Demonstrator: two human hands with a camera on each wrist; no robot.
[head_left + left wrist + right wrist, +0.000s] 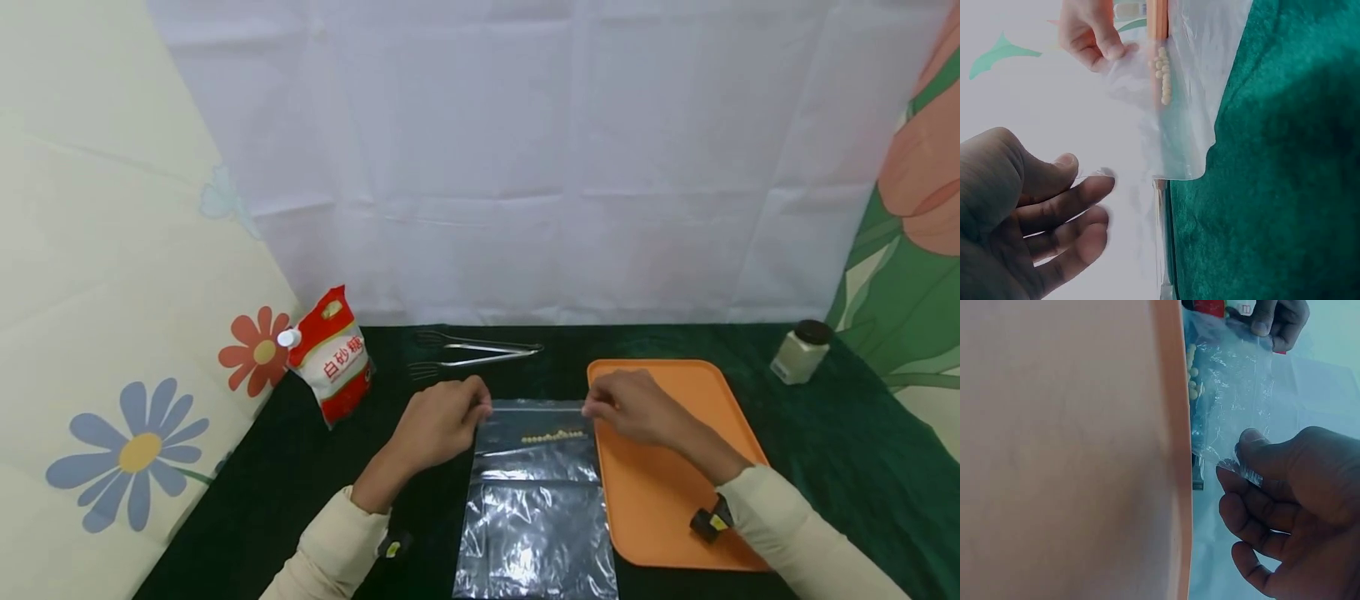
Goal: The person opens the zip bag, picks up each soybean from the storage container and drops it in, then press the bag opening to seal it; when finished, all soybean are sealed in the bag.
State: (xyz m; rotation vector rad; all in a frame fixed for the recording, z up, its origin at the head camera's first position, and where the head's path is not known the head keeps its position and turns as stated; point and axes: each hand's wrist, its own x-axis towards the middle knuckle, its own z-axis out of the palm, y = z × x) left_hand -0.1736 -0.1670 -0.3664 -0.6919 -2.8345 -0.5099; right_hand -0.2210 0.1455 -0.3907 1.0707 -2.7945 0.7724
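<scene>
A clear zip-top plastic bag (pixel 536 517) lies along the dark green cloth with its top end lifted between both hands. Several small pale yellow balls (pixel 553 437) sit in a line inside it, near the top. My left hand (pixel 442 417) pinches the bag's upper left corner between thumb and index finger; in the left wrist view that hand's (pixel 1041 219) other fingers are loosely bent. At the upper right corner, my right hand (pixel 637 406) pinches the film the same way, and the right wrist view shows this hand (pixel 1304 494) beside the orange tray's edge.
An orange tray (pixel 675 517) lies right of the bag, under my right forearm. Metal tongs (pixel 480 354) rest behind the bag. A red and white sugar pouch (pixel 337 358) with a white cap stands at the left. A dark-lidded jar (pixel 801 354) stands far right.
</scene>
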